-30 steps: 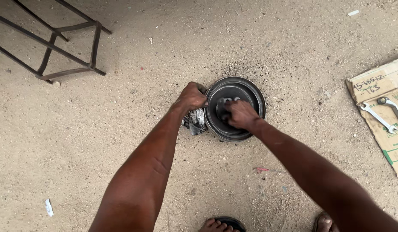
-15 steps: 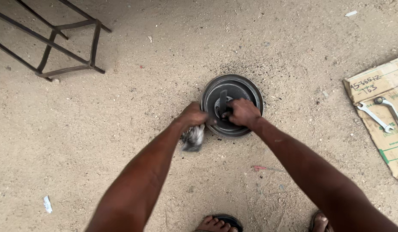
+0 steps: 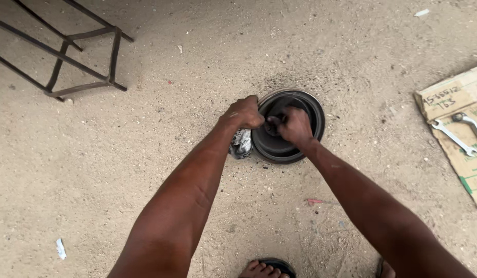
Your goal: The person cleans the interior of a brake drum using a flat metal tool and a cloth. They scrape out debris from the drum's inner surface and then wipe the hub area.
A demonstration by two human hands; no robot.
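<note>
Ground: sandy dirt floor (image 3: 120, 170), seen from above.
Disc: black round metal part (image 3: 305, 110), lying flat under both my hands.
Left hand (image 3: 243, 113): fisted at the disc's left rim, over a grey rag (image 3: 242, 144).
Right hand (image 3: 295, 126): closed on the disc's centre, nearer its middle.
Hidden: hub beneath my fingers; my grip's contents unclear.
Right of my hands: two spanners (image 3: 462, 131) on cardboard (image 3: 470, 164), well apart.

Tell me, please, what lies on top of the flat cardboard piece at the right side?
On the cardboard lie two metal wrenches, side by side. Its right part runs out of the picture, so anything lying there cannot be seen.
</note>
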